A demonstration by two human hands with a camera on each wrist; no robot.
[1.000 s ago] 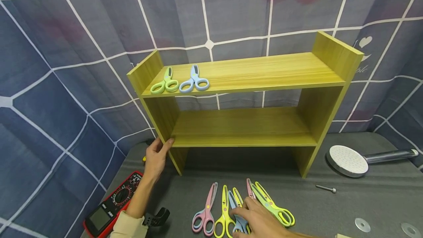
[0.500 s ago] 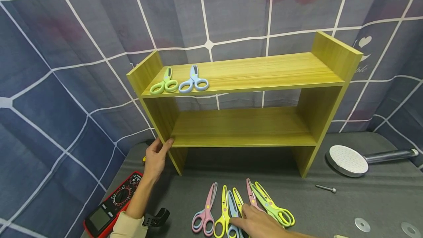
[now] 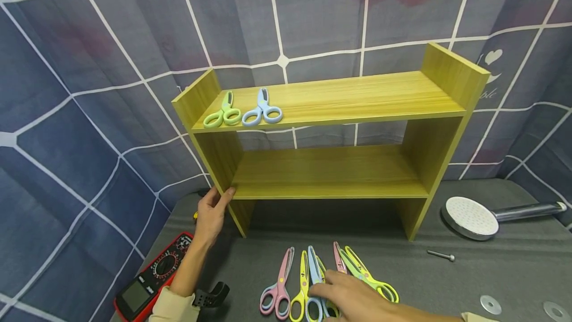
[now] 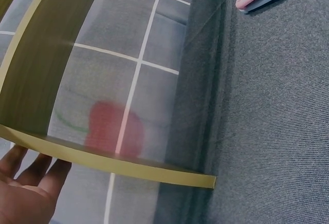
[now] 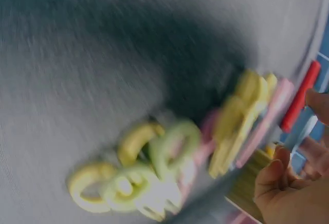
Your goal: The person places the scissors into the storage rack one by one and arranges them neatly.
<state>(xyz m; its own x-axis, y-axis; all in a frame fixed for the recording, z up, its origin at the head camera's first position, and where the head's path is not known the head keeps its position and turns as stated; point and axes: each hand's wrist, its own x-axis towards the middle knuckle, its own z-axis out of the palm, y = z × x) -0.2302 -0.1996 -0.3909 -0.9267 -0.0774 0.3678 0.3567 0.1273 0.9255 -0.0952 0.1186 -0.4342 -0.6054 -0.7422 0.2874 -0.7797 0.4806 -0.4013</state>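
Blue scissors (image 3: 315,267): at the near edge, low middle of the desk (image 3: 500,262), in the R hand (image 3: 346,297). Fingers have them pinched, thumb vs. fingertips, as the R wrist view shows. Just changed: half a sec ago this pair lay lower in the row; now it sits a bit farther in, over the yellow scissors (image 3: 303,275) next to it, prob. off the cloth, tho contact underneath is hard to tell. Means, I'd judge, the pair is picked and coming free of the bunch.

Rest of the bunch hasn't moved: pink scissors (image 3: 280,282) to the left, another yellow one partly under the hand, then a 2nd pink, a green and a yellow to the right, the last two overlapping.

L hand (image 3: 210,217): same spot as before, grasping the left panel of the shelf (image 3: 326,168), thumb in front, other fingers round the outside. Shelf steady. On its top board, far left: green pair (image 3: 226,108) and light-blue pair (image 3: 262,107), side by side, unchanged.

Farther out: multimeter (image 3: 154,277) left, shower head (image 3: 471,217), screw (image 3: 440,255) and washers (image 3: 490,304) right.

Writing: curtain (image 3: 321,14) has a heart + script ending "ple" far right, rest hidden. Multimeter markings too small to read. No brand legible.
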